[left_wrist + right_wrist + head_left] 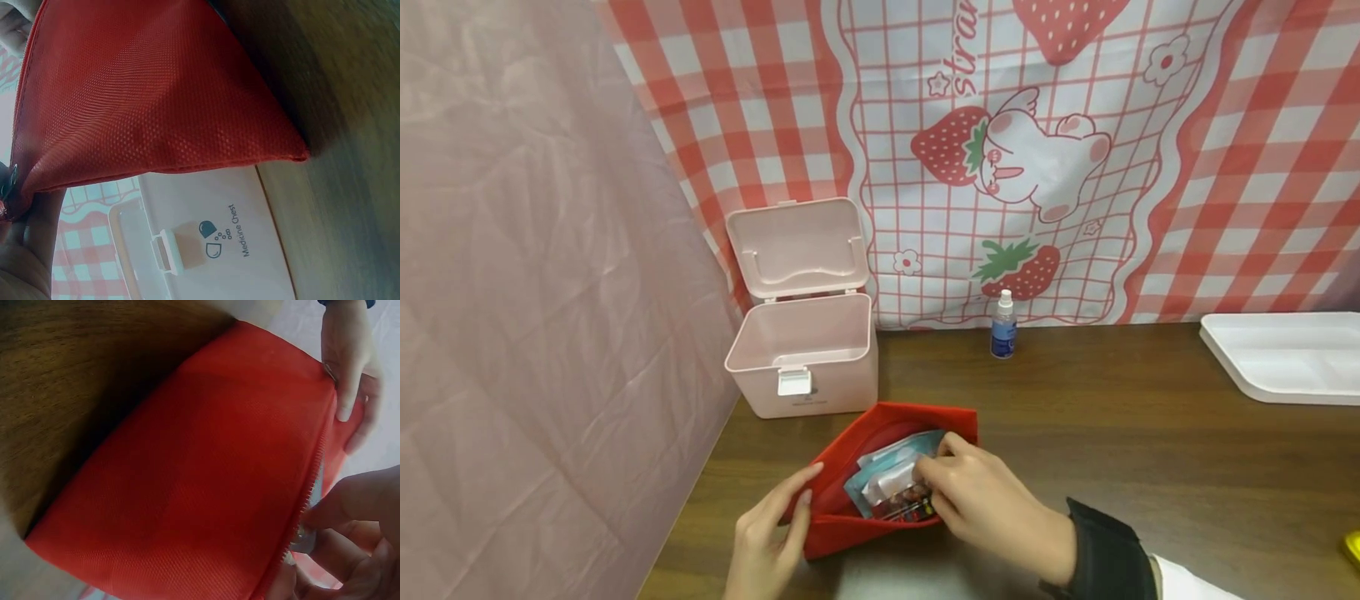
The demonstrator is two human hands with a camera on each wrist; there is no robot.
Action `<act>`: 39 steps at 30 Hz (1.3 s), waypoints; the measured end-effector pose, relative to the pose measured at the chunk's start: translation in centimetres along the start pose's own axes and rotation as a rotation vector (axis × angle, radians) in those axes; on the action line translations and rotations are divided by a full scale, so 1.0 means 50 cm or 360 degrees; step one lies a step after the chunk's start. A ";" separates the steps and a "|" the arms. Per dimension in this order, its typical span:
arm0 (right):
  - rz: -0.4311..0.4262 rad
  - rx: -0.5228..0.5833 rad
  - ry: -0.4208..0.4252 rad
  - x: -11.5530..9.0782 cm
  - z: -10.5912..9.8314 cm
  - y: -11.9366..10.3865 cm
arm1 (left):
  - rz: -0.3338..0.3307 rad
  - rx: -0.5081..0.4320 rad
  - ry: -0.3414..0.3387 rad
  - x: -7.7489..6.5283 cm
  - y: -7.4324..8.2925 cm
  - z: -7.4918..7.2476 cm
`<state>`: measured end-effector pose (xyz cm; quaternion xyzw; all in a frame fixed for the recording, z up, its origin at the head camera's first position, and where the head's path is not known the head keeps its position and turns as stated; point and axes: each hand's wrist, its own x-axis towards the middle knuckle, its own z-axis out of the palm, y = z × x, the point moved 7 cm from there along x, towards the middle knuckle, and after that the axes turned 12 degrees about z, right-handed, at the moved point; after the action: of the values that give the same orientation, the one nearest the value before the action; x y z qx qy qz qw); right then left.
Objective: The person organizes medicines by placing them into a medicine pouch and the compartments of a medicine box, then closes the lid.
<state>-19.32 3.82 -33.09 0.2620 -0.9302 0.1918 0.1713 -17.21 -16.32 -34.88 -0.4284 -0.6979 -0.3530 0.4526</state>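
Observation:
A red zip pouch (857, 537) lies on the table with its mouth spread wide. My left hand (767, 525) grips its left end between thumb and fingers. Inside the pouch sit teal-and-white packets (891, 458) and a dark, colourfully printed packet (904, 505). The right hand (992, 500) reaches into the mouth from the right, its curled fingers pinching a pale packet (304, 540) just inside the zipper. Much of that packet is hidden by the fingers. In the left wrist view, the pouch's red fabric (150, 94) fills the upper part.
Behind the pouch at left stands a pale pink medicine chest (820, 396), lid raised. A small spray bottle (1003, 327) is near the back cloth. At far right are a white divided tray (1240, 375) and part of a yellow object (1352, 547). A pink cloth (550, 292) hangs at left.

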 end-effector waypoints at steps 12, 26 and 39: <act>-0.0021 -0.0019 -0.0162 0.020 0.030 0.006 | -0.0003 0.0011 0.0003 -0.006 -0.004 0.001; 0.0021 -0.0183 -0.0137 0.027 0.023 0.004 | -0.0020 0.0008 -0.0009 -0.007 -0.006 0.002; 0.0288 0.0052 -0.0067 0.035 -0.055 0.035 | -0.0028 0.0020 -0.0026 -0.009 -0.007 0.001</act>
<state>-21.12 5.67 -30.44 0.1836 -0.9502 0.2160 0.1296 -17.44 -16.54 -35.35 -0.4221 -0.7075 -0.3491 0.4466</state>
